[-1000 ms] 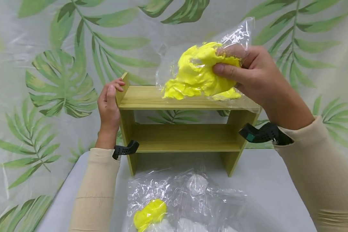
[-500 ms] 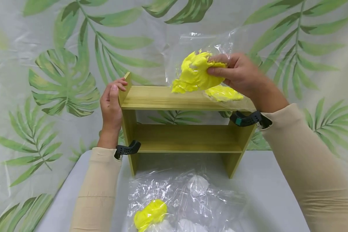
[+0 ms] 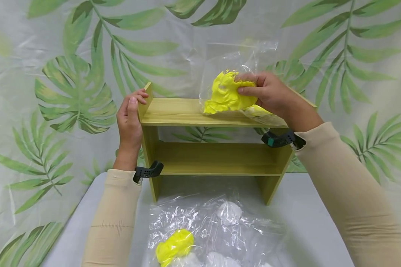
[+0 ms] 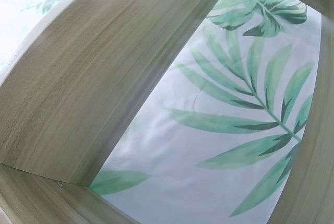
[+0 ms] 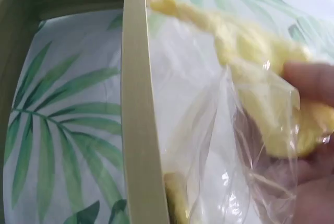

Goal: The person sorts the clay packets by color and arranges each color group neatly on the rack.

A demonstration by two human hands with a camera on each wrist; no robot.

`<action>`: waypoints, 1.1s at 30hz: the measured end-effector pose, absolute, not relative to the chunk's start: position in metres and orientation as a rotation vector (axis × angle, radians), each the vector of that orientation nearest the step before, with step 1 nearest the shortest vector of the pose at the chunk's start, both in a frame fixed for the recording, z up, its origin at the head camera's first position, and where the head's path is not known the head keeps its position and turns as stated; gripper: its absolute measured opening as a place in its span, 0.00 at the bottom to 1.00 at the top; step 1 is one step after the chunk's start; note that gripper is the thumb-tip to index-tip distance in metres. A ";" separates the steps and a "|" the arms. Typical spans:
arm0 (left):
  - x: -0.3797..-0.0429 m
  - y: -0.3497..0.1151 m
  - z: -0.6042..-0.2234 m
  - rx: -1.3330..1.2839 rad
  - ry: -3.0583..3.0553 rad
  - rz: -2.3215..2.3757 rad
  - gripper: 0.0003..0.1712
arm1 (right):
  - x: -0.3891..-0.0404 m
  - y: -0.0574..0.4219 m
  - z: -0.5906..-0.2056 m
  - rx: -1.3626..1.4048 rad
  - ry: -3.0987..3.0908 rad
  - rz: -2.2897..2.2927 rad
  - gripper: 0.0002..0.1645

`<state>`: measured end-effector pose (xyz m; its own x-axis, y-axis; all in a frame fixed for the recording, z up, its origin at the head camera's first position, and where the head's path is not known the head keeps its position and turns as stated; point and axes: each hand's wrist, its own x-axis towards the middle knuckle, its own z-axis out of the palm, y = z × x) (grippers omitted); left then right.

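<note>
A clear plastic bag with yellow clay (image 3: 225, 94) is pinched between thumb and fingers of my right hand (image 3: 274, 94), just above the top board of a small wooden shelf (image 3: 177, 111). In the right wrist view, the crumpled bag film (image 5: 219, 145) hangs below the clay. Partly hidden beneath that hand, another bag of yellow clay (image 3: 258, 110) lies on the top board. My left hand (image 3: 129, 116) holds the upper left side panel (image 3: 147, 97), its bent fingers at the panel's edge. The left wrist view shows only shelf boards (image 4: 94, 72) and the backdrop, no hand.
In front of the shelf, clear bags (image 3: 204, 222) lie on the pale table (image 3: 307, 215), with a yellow lump (image 3: 175, 245) and several white lumps (image 3: 229, 213) inside. The middle board (image 3: 217, 157) spans between the side panels. A leaf-print cloth (image 3: 77, 92) hangs behind.
My right hand has brought the bag of yellow clay down and to the left, closer to the top board. The left hand has stayed at the side panel.
</note>
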<state>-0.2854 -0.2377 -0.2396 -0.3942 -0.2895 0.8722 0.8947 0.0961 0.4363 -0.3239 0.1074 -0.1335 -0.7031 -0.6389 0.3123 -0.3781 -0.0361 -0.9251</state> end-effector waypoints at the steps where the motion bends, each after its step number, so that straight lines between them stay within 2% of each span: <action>1: -0.285 -0.237 -0.239 -0.652 -1.375 -1.506 0.16 | -0.324 0.107 -0.134 -1.042 2.053 -1.831 0.15; 10: -0.263 -0.225 -0.226 -0.622 -1.366 -1.546 0.15 | -0.314 0.110 -0.131 -0.523 2.589 -1.676 0.29; 16: -0.258 -0.225 -0.226 -0.630 -1.384 -1.527 0.16 | -0.315 0.114 -0.131 -0.302 2.716 -1.618 0.26; 26: -0.259 -0.225 -0.227 -0.630 -1.373 -1.552 0.16 | -0.326 0.116 -0.139 -0.215 3.012 -1.231 0.31; 33: -0.274 -0.230 -0.234 -0.628 -1.360 -1.566 0.15 | -0.325 0.115 -0.146 -0.312 3.157 -1.081 0.34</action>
<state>-0.2737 -0.2301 -0.2341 -0.4304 -0.3138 0.8463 0.8819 0.0538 0.4684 -0.3251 0.1155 -0.1465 -0.9610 -0.1060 0.2556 -0.2404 0.7771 -0.5816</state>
